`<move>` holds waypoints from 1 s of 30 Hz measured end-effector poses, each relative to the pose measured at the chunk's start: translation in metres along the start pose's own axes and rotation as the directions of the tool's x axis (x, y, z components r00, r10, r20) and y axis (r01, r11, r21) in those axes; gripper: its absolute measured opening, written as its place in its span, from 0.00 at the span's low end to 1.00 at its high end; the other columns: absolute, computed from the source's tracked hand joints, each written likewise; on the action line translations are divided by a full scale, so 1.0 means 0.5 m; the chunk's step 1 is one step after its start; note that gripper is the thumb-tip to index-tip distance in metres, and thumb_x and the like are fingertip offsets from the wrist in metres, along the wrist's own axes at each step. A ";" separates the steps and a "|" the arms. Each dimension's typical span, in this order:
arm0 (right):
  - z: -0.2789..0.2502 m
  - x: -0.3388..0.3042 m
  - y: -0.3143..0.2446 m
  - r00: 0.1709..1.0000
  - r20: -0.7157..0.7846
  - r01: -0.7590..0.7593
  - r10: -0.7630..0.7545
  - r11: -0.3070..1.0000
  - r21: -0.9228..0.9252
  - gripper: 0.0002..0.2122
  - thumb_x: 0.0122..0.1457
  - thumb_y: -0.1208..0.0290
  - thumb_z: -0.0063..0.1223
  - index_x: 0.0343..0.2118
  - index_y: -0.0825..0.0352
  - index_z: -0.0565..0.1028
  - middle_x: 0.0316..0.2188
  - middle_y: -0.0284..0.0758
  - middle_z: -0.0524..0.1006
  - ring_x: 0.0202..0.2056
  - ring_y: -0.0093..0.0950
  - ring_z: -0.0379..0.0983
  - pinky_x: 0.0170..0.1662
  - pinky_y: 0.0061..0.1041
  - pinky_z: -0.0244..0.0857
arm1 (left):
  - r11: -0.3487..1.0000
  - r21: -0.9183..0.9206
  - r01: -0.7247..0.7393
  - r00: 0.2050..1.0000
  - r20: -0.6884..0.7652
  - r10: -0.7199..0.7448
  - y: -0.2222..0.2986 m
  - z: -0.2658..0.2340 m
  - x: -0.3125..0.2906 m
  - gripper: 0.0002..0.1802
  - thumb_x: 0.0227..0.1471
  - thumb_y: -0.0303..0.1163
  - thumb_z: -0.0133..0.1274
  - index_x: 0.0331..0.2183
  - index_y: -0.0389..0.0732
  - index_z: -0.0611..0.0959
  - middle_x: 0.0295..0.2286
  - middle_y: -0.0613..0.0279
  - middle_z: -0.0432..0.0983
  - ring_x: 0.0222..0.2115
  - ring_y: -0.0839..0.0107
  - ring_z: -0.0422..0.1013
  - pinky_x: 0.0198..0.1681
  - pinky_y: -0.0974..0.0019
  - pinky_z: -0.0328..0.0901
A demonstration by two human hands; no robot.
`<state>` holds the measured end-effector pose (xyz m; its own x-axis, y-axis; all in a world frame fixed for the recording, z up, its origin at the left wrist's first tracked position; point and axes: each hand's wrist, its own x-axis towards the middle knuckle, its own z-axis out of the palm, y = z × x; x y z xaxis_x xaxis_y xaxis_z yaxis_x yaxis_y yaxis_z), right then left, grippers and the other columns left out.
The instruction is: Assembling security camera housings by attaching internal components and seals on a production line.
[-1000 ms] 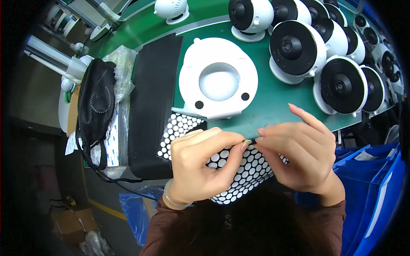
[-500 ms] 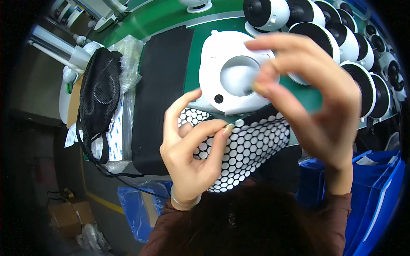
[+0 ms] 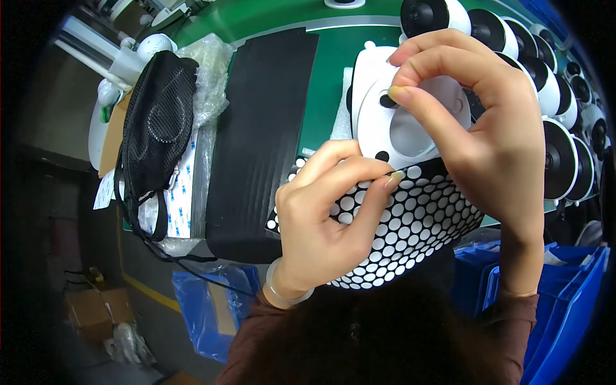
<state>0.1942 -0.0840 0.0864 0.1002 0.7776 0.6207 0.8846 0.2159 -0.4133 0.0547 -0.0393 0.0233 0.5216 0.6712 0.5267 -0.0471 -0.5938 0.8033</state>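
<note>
A white, rounded base [image 3: 370, 128] with a wide round hollow lies tilted on the bench ahead of me. One black round pad [image 3: 382, 156] sits near its lower edge, and a second black dot shows higher up at my right fingertips. My right hand [image 3: 478, 109] arches over the base, thumb and forefinger closed at that upper pad, the thumb tip touching it. Below the base, my left hand [image 3: 337, 215] pinches the top edge of a black sheet covered with white round pads [image 3: 410, 234]. Its palm and fingers cover the sheet's left part.
A black flat sheet [image 3: 260, 141] lies left of the base. Beyond it are a black mesh pouch [image 3: 160, 122] and bubble wrap [image 3: 208, 77]. Several black-and-white round units [image 3: 558, 157] crowd the right side. Blue bins [image 3: 558, 301] stand at lower right.
The right hand has come down onto the base, where a second black pad now shows. The base has turned and tilted. My left hand still pinches the sheet; the whole view has shifted.
</note>
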 end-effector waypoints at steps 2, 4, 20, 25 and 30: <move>0.005 0.001 0.007 1.000 -0.006 0.012 -0.012 1.000 0.028 0.03 0.45 0.80 0.52 0.23 0.73 0.72 0.29 0.38 0.74 0.32 0.25 0.71 0.39 0.20 0.63 | 0.999 -0.028 0.038 0.999 0.006 -0.038 0.002 -0.001 0.000 0.06 0.36 0.16 0.54 0.24 0.31 0.78 0.23 0.59 0.72 0.25 0.75 0.66 0.30 0.76 0.59; 0.007 0.002 0.006 1.000 -0.015 0.024 -0.023 0.998 0.055 0.03 0.45 0.80 0.52 0.23 0.73 0.72 0.28 0.38 0.74 0.32 0.25 0.71 0.39 0.20 0.63 | 0.999 -0.030 0.036 0.999 0.007 -0.036 0.001 -0.001 0.001 0.06 0.36 0.16 0.54 0.24 0.31 0.78 0.23 0.59 0.72 0.25 0.75 0.66 0.30 0.76 0.59; -0.074 -0.084 -0.010 0.964 0.265 -0.035 0.011 0.996 0.084 0.09 0.42 0.81 0.53 0.30 0.72 0.75 0.26 0.39 0.75 0.29 0.29 0.73 0.32 0.21 0.66 | 0.988 0.131 -0.082 0.996 0.034 0.078 0.026 -0.049 -0.025 0.11 0.28 0.17 0.57 0.23 0.37 0.81 0.33 0.58 0.73 0.11 0.85 0.52 0.15 0.80 0.50; -0.057 -0.118 0.001 0.980 0.199 -0.045 0.015 0.988 0.149 0.08 0.37 0.81 0.55 0.25 0.69 0.75 0.16 0.36 0.71 0.19 0.29 0.69 0.22 0.21 0.61 | 0.808 0.422 -0.410 0.910 0.252 0.330 0.043 -0.031 -0.001 0.14 0.27 0.15 0.51 0.26 0.34 0.80 0.23 0.57 0.73 0.21 0.67 0.66 0.25 0.72 0.60; -0.056 -0.139 0.002 0.991 0.131 -0.009 -0.007 0.993 0.120 0.07 0.37 0.79 0.57 0.23 0.66 0.74 0.22 0.34 0.74 0.24 0.30 0.71 0.28 0.24 0.65 | 0.940 0.222 -0.261 0.944 0.261 0.201 0.055 -0.018 -0.001 0.10 0.30 0.18 0.56 0.24 0.36 0.77 0.16 0.60 0.69 0.15 0.67 0.64 0.18 0.71 0.57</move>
<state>0.2011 -0.1542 0.0616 0.0339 0.8465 0.5312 0.8226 0.2782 -0.4959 0.0455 -0.0520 0.0474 0.7052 0.3990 0.5861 0.0084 -0.8313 0.5558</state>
